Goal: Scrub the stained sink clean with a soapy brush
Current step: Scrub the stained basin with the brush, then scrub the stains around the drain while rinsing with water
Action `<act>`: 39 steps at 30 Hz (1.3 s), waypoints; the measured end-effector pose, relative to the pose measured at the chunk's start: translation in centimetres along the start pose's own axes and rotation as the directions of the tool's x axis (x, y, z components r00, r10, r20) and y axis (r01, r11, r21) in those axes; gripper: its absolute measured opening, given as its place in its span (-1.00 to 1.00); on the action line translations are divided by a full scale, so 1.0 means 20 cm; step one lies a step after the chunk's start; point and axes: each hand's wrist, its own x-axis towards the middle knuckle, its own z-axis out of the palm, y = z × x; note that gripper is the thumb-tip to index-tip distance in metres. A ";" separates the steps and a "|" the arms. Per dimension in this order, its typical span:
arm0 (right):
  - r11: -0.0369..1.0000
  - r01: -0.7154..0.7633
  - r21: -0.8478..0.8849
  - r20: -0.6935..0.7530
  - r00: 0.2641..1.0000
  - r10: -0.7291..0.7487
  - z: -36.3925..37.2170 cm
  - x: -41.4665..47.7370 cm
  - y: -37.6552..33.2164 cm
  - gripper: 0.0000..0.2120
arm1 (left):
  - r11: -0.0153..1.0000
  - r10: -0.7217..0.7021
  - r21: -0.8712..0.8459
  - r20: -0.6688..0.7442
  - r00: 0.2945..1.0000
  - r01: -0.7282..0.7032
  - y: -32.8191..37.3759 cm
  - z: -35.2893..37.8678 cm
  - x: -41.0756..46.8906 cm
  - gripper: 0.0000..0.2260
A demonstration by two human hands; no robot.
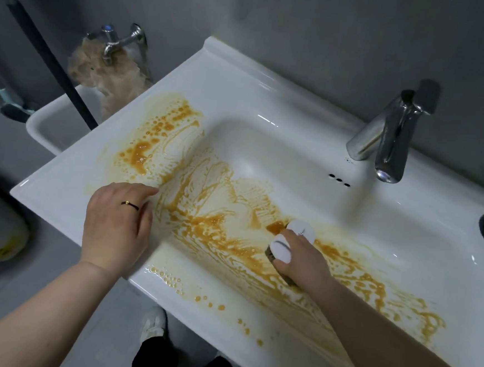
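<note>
Right hand (pixel 304 260) grips brush (pixel 281 248) inside orange-stained sink (pixel 270 98); left hand (pixel 116 222) rests open on its rim.

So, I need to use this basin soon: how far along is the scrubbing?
Less than half, by the look of it. Done: the far side of the sink by the faucet looks white. In hand: the right hand grips the brush against the near slope, and the left hand rests on the left rim. Left: orange stain covers the left rim, near slope and front rim.
</note>
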 end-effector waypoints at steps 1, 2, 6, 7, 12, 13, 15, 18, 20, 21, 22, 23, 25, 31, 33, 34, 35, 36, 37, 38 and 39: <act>1.000 0.018 0.026 -0.015 1.000 -0.017 0.00 0.04 -0.04 -0.45 | 1.000 -0.007 -0.003 0.000 1.000 0.007 0.01 0.00 0.00 -0.64; 0.998 0.031 0.051 -0.031 0.999 -0.029 -0.01 0.08 -0.08 -0.45 | 1.000 -0.005 0.000 0.000 1.000 0.005 0.01 0.00 -0.01 -0.64; 0.991 0.012 0.133 -0.033 0.999 -0.008 -0.04 0.18 -0.18 -0.44 | 0.997 -0.071 -0.013 0.017 0.997 0.071 0.00 0.01 -0.01 -0.63; 0.990 0.038 0.133 -0.006 0.999 -0.037 -0.03 0.16 -0.19 -0.43 | 0.996 -0.088 -0.017 0.018 0.996 0.089 -0.01 0.01 -0.01 -0.63; 0.969 0.204 0.137 0.124 0.967 -0.221 0.01 0.04 -0.27 -0.43 | 0.994 -0.105 -0.036 0.013 0.994 0.105 0.00 0.00 0.00 -0.63; 0.964 0.210 0.166 0.131 0.964 -0.232 0.01 0.06 -0.30 -0.42 | 0.994 -0.103 -0.039 0.008 0.995 0.104 0.01 0.00 0.00 -0.63; 0.956 0.222 0.194 0.153 0.955 -0.253 -0.01 0.07 -0.33 -0.43 | 0.994 -0.104 -0.045 0.000 0.995 0.104 0.01 0.00 0.00 -0.63; 0.969 0.178 0.173 0.215 0.953 -0.213 -0.04 0.01 -0.21 -0.44 | 0.992 -0.111 -0.057 0.002 0.994 0.111 0.00 -0.01 0.00 -0.62; 0.985 0.096 0.141 0.250 0.960 -0.129 -0.06 -0.04 -0.08 -0.44 | 0.993 -0.105 -0.062 0.000 0.994 0.105 0.01 -0.01 0.00 -0.63; 0.991 0.060 0.118 0.265 0.960 -0.090 -0.07 -0.06 -0.02 -0.45 | 0.993 -0.097 -0.063 0.003 0.995 0.097 0.01 -0.01 0.00 -0.63; 0.994 0.033 0.102 0.272 0.961 -0.060 -0.08 -0.08 0.02 -0.45 | 0.995 -0.074 -0.064 0.009 0.997 0.075 0.02 -0.02 0.00 -0.63; 0.995 0.004 0.098 0.271 0.962 -0.031 -0.10 -0.10 0.05 -0.45 | 0.997 -0.038 -0.060 0.016 0.999 0.039 0.02 -0.02 0.00 -0.64; 0.986 -0.070 0.149 0.230 0.973 0.034 -0.12 -0.13 0.09 -0.43 | 0.998 0.042 -0.049 0.040 0.998 -0.040 0.03 -0.02 0.00 -0.65; 0.810 -0.189 0.555 0.008 0.975 0.221 -0.23 -0.24 0.16 -0.39 | 0.964 0.212 -0.182 0.069 0.975 -0.197 0.24 0.00 0.14 -0.68; 0.722 -0.202 0.662 -0.040 0.952 0.303 -0.27 -0.27 0.19 -0.43 | 0.931 0.317 -0.219 0.087 0.945 -0.292 0.39 0.02 0.25 -0.69; 0.688 -0.203 0.696 -0.066 0.937 0.343 -0.28 -0.28 0.21 -0.45 | 0.917 0.352 -0.236 0.093 0.931 -0.323 0.47 0.02 0.31 -0.70; 0.655 -0.204 0.727 -0.095 0.916 0.391 -0.31 -0.28 0.23 -0.47 | 0.900 0.390 -0.249 0.089 0.917 -0.359 0.55 0.03 0.35 -0.70; 0.613 -0.203 0.763 -0.125 0.885 0.449 -0.34 -0.29 0.26 -0.48 | 0.879 0.431 -0.261 0.080 0.899 -0.399 0.64 0.03 0.40 -0.70; 0.579 -0.197 0.791 -0.148 0.857 0.493 -0.36 -0.29 0.28 -0.49 | 0.862 0.464 -0.268 0.073 0.883 -0.431 0.73 0.03 0.44 -0.70; 0.554 -0.184 0.812 -0.163 0.839 0.518 -0.39 -0.29 0.30 -0.50 | 0.848 0.489 -0.272 0.068 0.869 -0.456 0.80 0.04 0.48 -0.70; 0.534 -0.170 0.828 -0.172 0.830 0.530 -0.40 -0.29 0.31 -0.51 | 0.832 0.516 -0.271 0.060 0.854 -0.484 0.86 0.04 0.52 -0.71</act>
